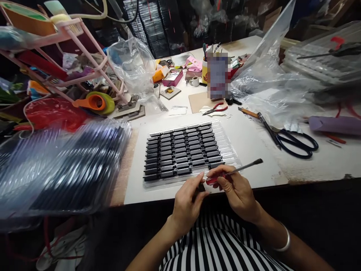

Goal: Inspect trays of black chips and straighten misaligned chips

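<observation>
My right hand point(239, 192) grips a screwdriver point(242, 166) by its red handle; the metal shaft with its dark tip points up and right, away from the fingers. My left hand point(187, 199) pinches a small black part point(201, 187) between thumb and fingers, most of it hidden. Both hands are close together over the table's front edge, the screwdriver's handle end facing the left fingertips. Just behind them lies a clear plastic tray point(229, 150) with rows of black comb-like parts point(180, 154). The front row shows a gap near my hands.
Stacked filled trays point(76, 169) stand at the left. Large scissors point(296, 143) and a utility knife point(267, 128) lie at the right. Red-handled pliers point(217, 109) are behind the tray. A pink rack point(93, 56) and plastic bags point(304, 79) crowd the back.
</observation>
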Demonstrator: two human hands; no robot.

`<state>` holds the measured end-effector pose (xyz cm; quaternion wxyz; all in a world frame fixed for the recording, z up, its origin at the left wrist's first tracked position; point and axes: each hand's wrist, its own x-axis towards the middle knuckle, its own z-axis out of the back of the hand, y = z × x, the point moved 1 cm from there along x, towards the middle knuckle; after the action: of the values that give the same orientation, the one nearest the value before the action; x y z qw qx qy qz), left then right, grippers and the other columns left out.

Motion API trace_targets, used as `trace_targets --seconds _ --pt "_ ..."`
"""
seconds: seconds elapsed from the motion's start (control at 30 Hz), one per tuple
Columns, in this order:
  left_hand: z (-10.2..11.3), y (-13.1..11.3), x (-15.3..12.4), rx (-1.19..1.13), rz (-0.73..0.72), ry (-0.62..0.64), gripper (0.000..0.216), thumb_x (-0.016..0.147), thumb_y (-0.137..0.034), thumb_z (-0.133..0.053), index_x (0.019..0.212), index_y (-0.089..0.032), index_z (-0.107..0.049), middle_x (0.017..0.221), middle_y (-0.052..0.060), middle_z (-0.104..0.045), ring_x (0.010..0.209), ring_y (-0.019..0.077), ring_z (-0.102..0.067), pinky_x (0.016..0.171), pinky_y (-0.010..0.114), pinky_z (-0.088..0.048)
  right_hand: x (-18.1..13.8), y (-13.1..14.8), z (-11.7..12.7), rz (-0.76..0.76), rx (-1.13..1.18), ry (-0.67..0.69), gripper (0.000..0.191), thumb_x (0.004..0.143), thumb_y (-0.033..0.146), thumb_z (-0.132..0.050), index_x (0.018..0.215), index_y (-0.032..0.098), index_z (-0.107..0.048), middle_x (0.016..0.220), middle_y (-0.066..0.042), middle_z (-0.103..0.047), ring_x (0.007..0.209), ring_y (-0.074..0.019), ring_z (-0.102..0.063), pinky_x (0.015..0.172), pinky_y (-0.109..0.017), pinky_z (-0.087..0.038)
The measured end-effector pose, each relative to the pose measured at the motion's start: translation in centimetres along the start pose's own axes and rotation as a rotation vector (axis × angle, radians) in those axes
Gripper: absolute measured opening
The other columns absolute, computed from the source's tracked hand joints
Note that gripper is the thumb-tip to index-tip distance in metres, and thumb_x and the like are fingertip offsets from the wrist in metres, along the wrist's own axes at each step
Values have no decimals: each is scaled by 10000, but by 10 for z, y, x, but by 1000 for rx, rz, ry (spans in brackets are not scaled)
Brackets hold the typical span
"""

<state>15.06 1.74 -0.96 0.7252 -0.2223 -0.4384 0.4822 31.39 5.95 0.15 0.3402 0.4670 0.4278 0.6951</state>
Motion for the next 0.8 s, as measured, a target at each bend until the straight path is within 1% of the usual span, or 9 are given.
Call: trace_targets --seconds 0.1,0.2,0.3,0.43,0.57,0.6,0.7,0.77,0.8 --pt "-3 -2 -1 -27 42 -22 410 860 -95 -554 1241 -243 -519 1075 80 -677 998 189 -636 856 347 -546 -2 14 6 71 -43 52 229 947 172 -431 1150 234 -519 1010 -62 -635 833 -160 -656 708 -291 -570" --pt "-2 -4 -2 -32 38 -39 367 871 -85 -496 1214 -209 -532 1072 95 -687 991 192 -646 854 347 -545 -2 29 6 214 28 60 294 947 178 -426 1228 251 -476 1061 -78 -633 942 -198 -641 787 -349 -568" --pt "-2 -4 -3 -46 18 -48 332 864 -77 -462 1158 -196 -562 1052 95 -696 970 199 -656 837 350 -547 0 37 -1 358 -26 167 296 941 158 -428 1222 241 -475 961 -72 -658 880 -196 -651 715 -324 -573" --pt "-2 -3 -1 -48 17 -59 337 852 -79 -470 1159 -188 -557 1029 94 -701 938 203 -664 812 352 -552 4 37 -9 407 -65 128 262 956 198 -419 1214 209 -461 954 -83 -660 863 -192 -662 718 -317 -571" --pt "0 -4 -2 -67 1 -40 310 844 -53 -479 1097 -205 -577 1025 74 -700 954 186 -658 840 337 -545 5 35 -11 392 -117 180 251 938 150 -427 1169 192 -517 911 -62 -670 851 -173 -667 725 -281 -569" --pt "0 -5 -2 -71 7 -35 311 845 -54 -495 1104 -206 -575 1028 73 -699 955 181 -657 843 331 -545 5 34 -9 357 -111 120 240 938 156 -431 1154 187 -529 921 -64 -671 864 -177 -667 728 -285 -571" --pt "3 -7 -1 -88 58 -75 298 825 -80 -585 1097 -203 -578 1074 90 -674 997 190 -641 867 340 -541 3 31 4 276 15 -278 194 948 236 -453 1120 190 -532 942 -69 -669 835 -200 -672 641 -319 -578" --pt "4 -7 1 -109 88 -147 253 815 -100 -616 1047 -195 -586 1038 90 -653 968 185 -639 808 318 -559 2 25 12 239 85 -486 175 944 263 -474 1096 194 -527 912 -61 -669 744 -199 -671 529 -308 -546" --pt "4 -7 3 -98 83 -182 242 818 -106 -618 1041 -192 -580 986 79 -647 917 172 -642 752 295 -565 3 21 15 211 96 -541 163 941 263 -485 1081 193 -530 897 -58 -669 701 -192 -665 492 -296 -522"
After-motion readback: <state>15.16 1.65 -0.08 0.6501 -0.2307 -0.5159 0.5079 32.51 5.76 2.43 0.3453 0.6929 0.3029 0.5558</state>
